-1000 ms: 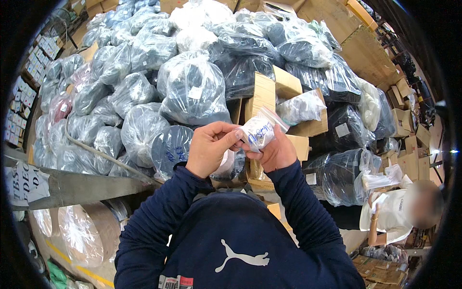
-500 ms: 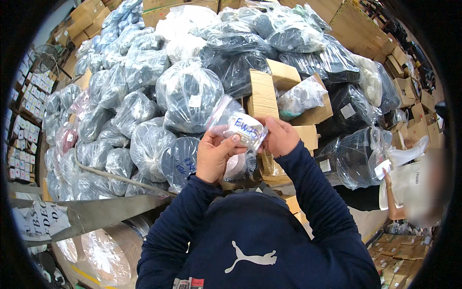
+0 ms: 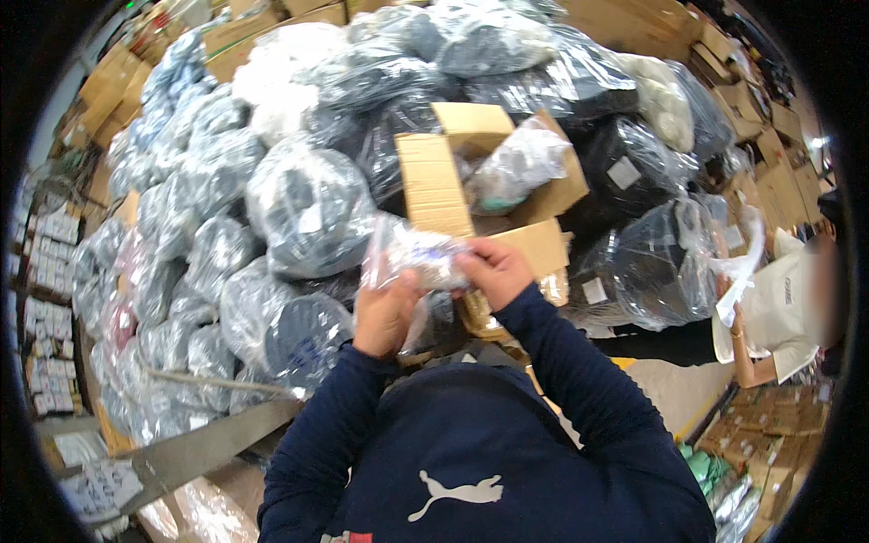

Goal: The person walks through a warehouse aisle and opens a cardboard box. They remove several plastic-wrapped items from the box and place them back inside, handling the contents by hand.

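A small clear plastic zip bag [image 3: 418, 256] with pale contents and blurred blue writing is held up in front of my chest. My left hand [image 3: 387, 312] grips its lower left side, thumb on top. At its right end, the fingers of my right hand [image 3: 496, 273] pinch the plastic. What fills the bag is too blurred to name. Just beyond my hands stands an open cardboard box [image 3: 434, 185] with its flaps spread. Inside that box lies a larger clear bag [image 3: 520, 172] of whitish and greenish things.
Clear bags of dark goods [image 3: 312, 208] are heaped to the left and behind the box. Large dark bundles [image 3: 643, 262] lie to the right. A person [image 3: 769, 308] in a light shirt stands at the right, holding white plastic. A grey metal beam [image 3: 217, 443] runs at lower left.
The whole view has shifted, so the heap and box now sit further left. Both hands still hold the zip bag, now tipped so its writing is harder to see.
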Demonstrator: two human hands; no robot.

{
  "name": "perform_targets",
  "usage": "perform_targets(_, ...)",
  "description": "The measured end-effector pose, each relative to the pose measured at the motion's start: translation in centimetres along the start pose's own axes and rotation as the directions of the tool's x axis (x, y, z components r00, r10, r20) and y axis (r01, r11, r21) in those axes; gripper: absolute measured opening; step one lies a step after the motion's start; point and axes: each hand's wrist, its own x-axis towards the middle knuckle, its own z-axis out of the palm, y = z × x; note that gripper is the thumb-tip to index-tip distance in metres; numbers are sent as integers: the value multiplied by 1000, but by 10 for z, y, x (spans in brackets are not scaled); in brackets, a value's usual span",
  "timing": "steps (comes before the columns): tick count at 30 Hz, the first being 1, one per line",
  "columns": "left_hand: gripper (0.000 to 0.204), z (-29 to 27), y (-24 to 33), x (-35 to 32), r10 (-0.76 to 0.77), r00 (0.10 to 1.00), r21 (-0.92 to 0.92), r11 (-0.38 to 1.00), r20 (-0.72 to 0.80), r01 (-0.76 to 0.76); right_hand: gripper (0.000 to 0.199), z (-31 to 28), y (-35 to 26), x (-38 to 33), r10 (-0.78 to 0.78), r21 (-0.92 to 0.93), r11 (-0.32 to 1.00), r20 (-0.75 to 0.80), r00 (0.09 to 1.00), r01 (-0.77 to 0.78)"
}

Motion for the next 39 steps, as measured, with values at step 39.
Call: perform_targets(39, 26, 51, -139, 14, -295, 738, 401, 688, -607, 605, 16, -342, -54, 247, -372, -829, 516, 8, 928, 215)
